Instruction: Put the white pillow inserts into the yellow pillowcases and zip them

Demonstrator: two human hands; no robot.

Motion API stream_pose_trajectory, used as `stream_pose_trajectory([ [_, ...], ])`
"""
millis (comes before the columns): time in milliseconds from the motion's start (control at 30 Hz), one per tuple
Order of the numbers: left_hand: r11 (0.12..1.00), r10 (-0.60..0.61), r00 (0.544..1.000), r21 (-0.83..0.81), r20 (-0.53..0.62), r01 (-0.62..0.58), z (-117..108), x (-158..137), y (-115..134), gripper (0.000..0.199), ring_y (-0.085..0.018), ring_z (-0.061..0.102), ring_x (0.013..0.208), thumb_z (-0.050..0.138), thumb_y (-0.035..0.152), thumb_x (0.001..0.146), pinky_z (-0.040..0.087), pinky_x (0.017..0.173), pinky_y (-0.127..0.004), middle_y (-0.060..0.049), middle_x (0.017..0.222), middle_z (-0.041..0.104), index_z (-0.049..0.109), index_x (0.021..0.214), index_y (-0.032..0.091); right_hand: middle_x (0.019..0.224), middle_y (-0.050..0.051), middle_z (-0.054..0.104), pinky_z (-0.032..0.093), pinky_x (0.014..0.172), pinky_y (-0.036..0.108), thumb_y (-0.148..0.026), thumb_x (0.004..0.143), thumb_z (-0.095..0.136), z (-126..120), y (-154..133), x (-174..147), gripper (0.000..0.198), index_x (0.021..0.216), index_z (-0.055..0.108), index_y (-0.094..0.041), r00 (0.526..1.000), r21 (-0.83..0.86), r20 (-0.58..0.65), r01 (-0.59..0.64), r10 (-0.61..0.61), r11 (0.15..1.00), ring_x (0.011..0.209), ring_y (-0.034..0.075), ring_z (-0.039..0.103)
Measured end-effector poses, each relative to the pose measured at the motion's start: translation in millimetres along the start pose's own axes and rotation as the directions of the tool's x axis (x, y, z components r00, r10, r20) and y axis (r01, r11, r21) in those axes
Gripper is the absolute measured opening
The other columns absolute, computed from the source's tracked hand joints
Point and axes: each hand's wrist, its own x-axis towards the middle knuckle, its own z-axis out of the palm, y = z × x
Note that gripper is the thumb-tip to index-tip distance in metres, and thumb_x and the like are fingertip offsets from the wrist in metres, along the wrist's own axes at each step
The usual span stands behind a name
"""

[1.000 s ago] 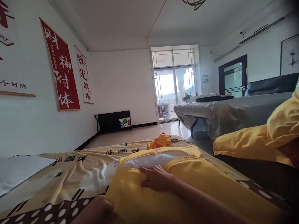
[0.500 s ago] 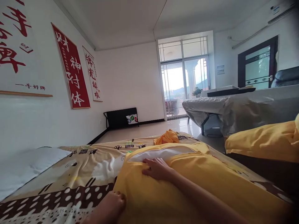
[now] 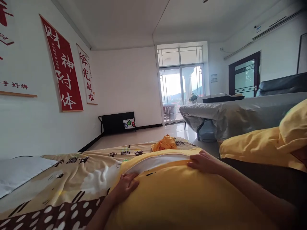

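Note:
A plump yellow pillowcase [image 3: 165, 195] lies in front of me on the patterned bed sheet [image 3: 79, 182]. Through its long opening at the far side shows a white pillow [image 3: 158, 161]. At the left end of that opening, my left hand [image 3: 126, 188] is closed on the fabric edge. My right hand [image 3: 205, 162] grips the edge near the opening's right end, fingers curled over the cloth. Parts of both hands' undersides are hidden by the fabric. Just beyond the pillowcase sits a crumpled orange-yellow cloth [image 3: 165, 142].
To the left is a white pillow [image 3: 26, 172]. On the right, more yellow bedding [image 3: 254, 142] rests on a dark surface. A plastic-covered table [image 3: 230, 116] stands beyond it, and a black folded frame [image 3: 116, 123] leans by the far wall.
My right hand has moved right along the opening to its far end. My left hand has come forward onto the left edge. The pillowcase front now looks smoother; the view has turned slightly right.

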Motion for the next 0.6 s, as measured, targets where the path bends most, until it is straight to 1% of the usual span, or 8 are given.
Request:
stream_pose_trajectory([
  [67,1.000,-0.012,0.999,-0.012,-0.053,0.011,7,7,-4,0.047,-0.022,0.052,0.092,0.035,0.059,0.086,0.037,0.090,-0.037,-0.005,0.089,0.062,0.059,0.082,0.018,0.073,0.007,0.064,0.035,0.074,0.031,-0.050,0.091,0.037,10,21,-5,0.044,0.069,0.060,-0.020,1.000,-0.021,-0.020,-0.018,0.017,1.000,0.083,0.022,0.056],
  [133,0.999,-0.041,0.994,-0.030,-0.102,0.038,-6,19,-4,0.051,-0.018,0.048,0.072,0.042,0.064,0.079,0.039,0.075,-0.032,-0.002,0.068,0.053,0.047,0.059,0.017,0.073,0.007,0.066,0.035,0.074,0.031,-0.048,0.093,0.034,6,26,2,0.046,0.070,0.063,-0.020,0.997,-0.077,-0.045,0.054,-0.058,0.996,0.083,0.023,0.057],
  [267,0.990,-0.108,0.976,-0.108,-0.190,0.089,-89,58,11,0.058,-0.009,0.025,0.048,0.040,0.069,0.076,0.024,0.049,-0.025,0.005,0.049,0.023,0.026,0.048,0.020,0.061,0.007,0.063,0.033,0.074,0.031,-0.046,0.094,0.030,-58,13,42,0.053,0.061,0.062,-0.019,0.960,-0.248,-0.239,0.084,-0.145,0.965,0.069,0.020,0.056],
  [333,0.981,-0.138,0.952,-0.167,-0.273,0.094,-131,72,25,0.056,-0.008,0.026,0.048,0.032,0.069,0.080,0.022,0.048,-0.024,0.005,0.051,0.025,0.029,0.053,0.020,0.057,0.006,0.061,0.033,0.072,0.030,-0.047,0.094,0.026,-91,6,60,0.056,0.060,0.060,-0.019,0.901,-0.225,-0.428,-0.034,-0.068,0.974,0.066,0.019,0.055],
  [400,0.979,-0.174,0.934,-0.155,-0.312,0.131,-150,79,35,0.056,-0.009,0.030,0.047,0.025,0.068,0.083,0.024,0.048,-0.024,0.004,0.052,0.031,0.033,0.056,0.020,0.061,0.006,0.062,0.033,0.071,0.030,-0.045,0.095,0.023,-99,1,68,0.054,0.068,0.062,-0.018,0.849,-0.160,-0.528,-0.111,0.010,0.981,0.068,0.019,0.056],
  [467,0.982,-0.174,0.947,0.018,-0.271,0.186,-138,77,36,0.058,-0.011,0.037,0.048,0.018,0.064,0.087,0.027,0.050,-0.025,0.002,0.052,0.037,0.036,0.055,0.019,0.069,0.007,0.066,0.034,0.071,0.031,-0.044,0.094,0.025,-76,-2,67,0.047,0.089,0.064,-0.018,0.891,-0.117,-0.453,-0.090,0.028,0.989,0.072,0.021,0.059],
  [533,0.951,-0.170,0.972,0.232,-0.160,0.205,-104,68,26,0.058,-0.013,0.044,0.051,0.022,0.058,0.089,0.030,0.054,-0.027,0.000,0.051,0.043,0.038,0.051,0.018,0.078,0.008,0.069,0.036,0.071,0.032,-0.045,0.091,0.033,-32,-4,59,0.042,0.112,0.058,-0.019,0.968,-0.075,-0.252,-0.025,0.006,0.997,0.078,0.024,0.062],
  [600,0.914,-0.208,0.976,0.342,-0.071,0.220,-66,55,10,0.050,-0.017,0.053,0.055,0.033,0.049,0.088,0.033,0.057,-0.028,-0.003,0.053,0.052,0.044,0.050,0.018,0.085,0.010,0.070,0.038,0.072,0.035,-0.046,0.089,0.038,11,-3,49,0.044,0.121,0.053,-0.019,0.996,-0.008,-0.084,-0.016,0.015,1.000,0.082,0.027,0.064],
])
